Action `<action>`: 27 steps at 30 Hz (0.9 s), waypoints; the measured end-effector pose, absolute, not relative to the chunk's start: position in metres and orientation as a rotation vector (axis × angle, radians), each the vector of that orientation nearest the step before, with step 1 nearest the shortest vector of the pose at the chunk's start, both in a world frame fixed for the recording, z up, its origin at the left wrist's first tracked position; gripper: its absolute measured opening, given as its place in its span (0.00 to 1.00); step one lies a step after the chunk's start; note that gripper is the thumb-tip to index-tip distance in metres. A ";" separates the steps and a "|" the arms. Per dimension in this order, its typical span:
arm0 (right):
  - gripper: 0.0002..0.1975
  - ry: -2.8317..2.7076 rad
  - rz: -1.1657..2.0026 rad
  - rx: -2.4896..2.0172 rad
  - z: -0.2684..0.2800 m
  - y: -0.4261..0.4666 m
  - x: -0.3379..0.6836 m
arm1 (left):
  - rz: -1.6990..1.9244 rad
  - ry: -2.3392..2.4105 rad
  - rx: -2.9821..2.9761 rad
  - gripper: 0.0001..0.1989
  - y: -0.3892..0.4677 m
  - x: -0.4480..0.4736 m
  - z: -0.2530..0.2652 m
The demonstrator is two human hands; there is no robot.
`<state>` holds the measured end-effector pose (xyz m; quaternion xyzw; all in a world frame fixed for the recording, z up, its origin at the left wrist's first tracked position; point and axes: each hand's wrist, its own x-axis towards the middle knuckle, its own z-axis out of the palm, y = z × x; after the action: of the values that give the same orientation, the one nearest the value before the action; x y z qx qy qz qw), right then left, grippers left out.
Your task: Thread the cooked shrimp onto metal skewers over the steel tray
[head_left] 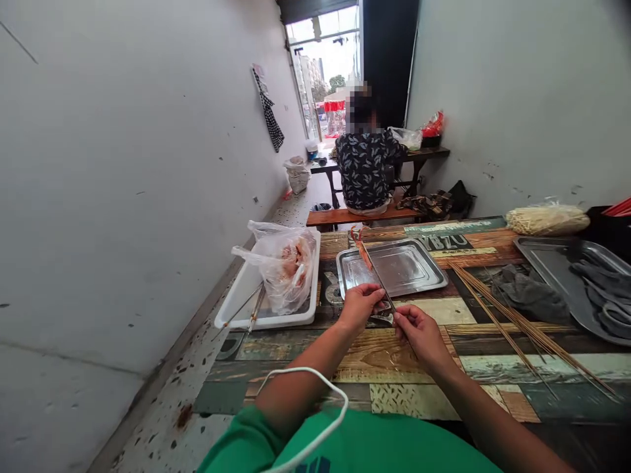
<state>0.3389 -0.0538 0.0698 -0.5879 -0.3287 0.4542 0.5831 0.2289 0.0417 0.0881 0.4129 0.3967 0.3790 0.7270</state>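
My left hand [362,306] is closed around the middle of a thin dark skewer [378,274]. Lower down, the fingertips of my right hand [422,334] pinch the same skewer near its bottom end. A reddish strip of food [363,254] with thin curling ends, like squid tentacles, is threaded on the skewer's far end. It is held up over the left part of a shallow metal tray [409,268]. To the left, a white plastic tub [279,320] contains a clear plastic bag [290,263] of reddish food. A few loaded skewers [256,307] lean in the tub's front corner.
Long bare skewers [525,322] lie right of my hands, beside a grey cloth [530,289]. A second metal tray [547,253] holds dark gloves and scissors [616,312]. A bagged skewer bundle [547,218] lies behind. Ahead, a person [365,164] sits on a bench, facing away.
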 end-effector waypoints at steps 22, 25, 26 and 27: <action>0.23 -0.511 1.488 -1.259 0.073 -0.053 0.350 | 0.714 1.103 0.987 0.07 0.047 0.237 0.088; 0.23 -0.518 1.491 -1.254 0.071 -0.053 0.350 | 0.717 1.124 1.003 0.07 0.047 0.238 0.087; 0.23 -0.537 1.474 -1.259 0.070 -0.054 0.350 | 0.719 1.122 1.006 0.07 0.048 0.239 0.086; 0.23 -0.561 1.460 -1.269 0.070 -0.055 0.350 | 0.723 1.119 1.004 0.07 0.048 0.239 0.086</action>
<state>0.3497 -0.0552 0.0699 -0.5325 -0.2353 0.6128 0.5344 0.2386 0.0480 0.0863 0.4458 0.4967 0.3212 0.6719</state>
